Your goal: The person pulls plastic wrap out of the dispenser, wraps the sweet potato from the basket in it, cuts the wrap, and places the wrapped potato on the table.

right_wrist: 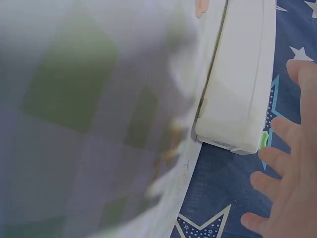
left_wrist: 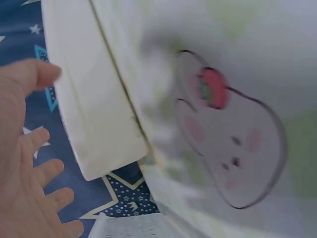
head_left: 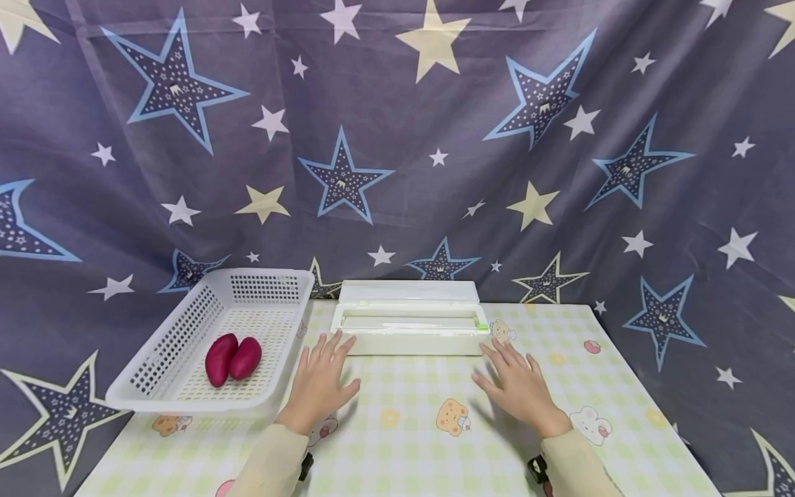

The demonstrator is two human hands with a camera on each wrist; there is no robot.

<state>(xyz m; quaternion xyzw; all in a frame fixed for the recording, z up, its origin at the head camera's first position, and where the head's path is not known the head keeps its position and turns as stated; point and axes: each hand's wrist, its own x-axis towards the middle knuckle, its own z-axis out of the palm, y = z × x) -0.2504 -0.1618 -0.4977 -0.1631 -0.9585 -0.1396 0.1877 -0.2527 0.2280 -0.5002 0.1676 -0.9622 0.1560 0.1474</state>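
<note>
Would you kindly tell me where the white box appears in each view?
Head: white box, just below centre.
Left wrist: white box, left of centre, reaching the top edge.
Right wrist: white box, right of centre, reaching the top edge.
Shared landmark: the starry cloth behind it.

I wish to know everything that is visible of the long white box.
The long white box looks like smooth plastic. Its lid stands open at the far side; a pale interior shows, with a small green tab at the right end. The box rests crosswise on the checked tablecloth, near that cloth's far edge. The left hand and right hand are close to its front corners; whether either touches it is unclear.
</note>
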